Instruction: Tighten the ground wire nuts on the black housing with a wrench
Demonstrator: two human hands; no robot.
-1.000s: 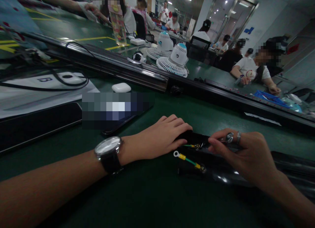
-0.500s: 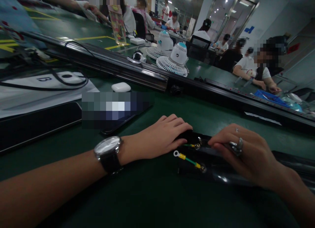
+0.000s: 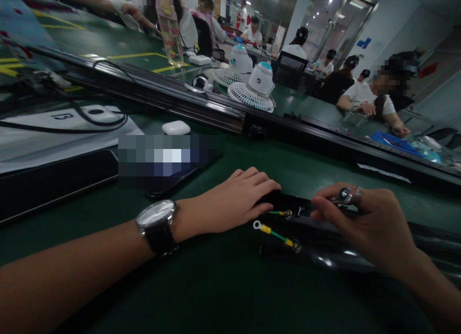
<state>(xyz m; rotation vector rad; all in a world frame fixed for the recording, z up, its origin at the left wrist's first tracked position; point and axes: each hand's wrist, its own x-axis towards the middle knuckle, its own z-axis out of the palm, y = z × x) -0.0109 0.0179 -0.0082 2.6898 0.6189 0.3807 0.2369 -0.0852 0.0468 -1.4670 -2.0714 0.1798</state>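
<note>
My left hand [image 3: 237,199], with a watch on its wrist, is closed over the end of the rear glossy black bar [image 3: 293,202], thumb below and fingers on top. A short yellow-green wire [image 3: 279,213] is fixed to this bar beside my thumb. In front lies a second black bar [image 3: 324,257]. Its yellow-green wire [image 3: 275,235] ends in a bare ring terminal pointing left. My right hand [image 3: 370,218] is closed around a small silver metal tool [image 3: 342,196], held above the rear bar; its tip is hidden by the fingers. A ring is on one finger.
A phone [image 3: 173,180] and a white earbud case [image 3: 176,128] lie left of my hands, near a black slab [image 3: 57,182]. A long black rail [image 3: 306,142] crosses behind. Two white fans [image 3: 257,86] stand beyond it, with several people seated further back.
My right hand has turned and lifted slightly, and the silver tool shows more above the fingers. My left hand has stayed in place on the bar.
</note>
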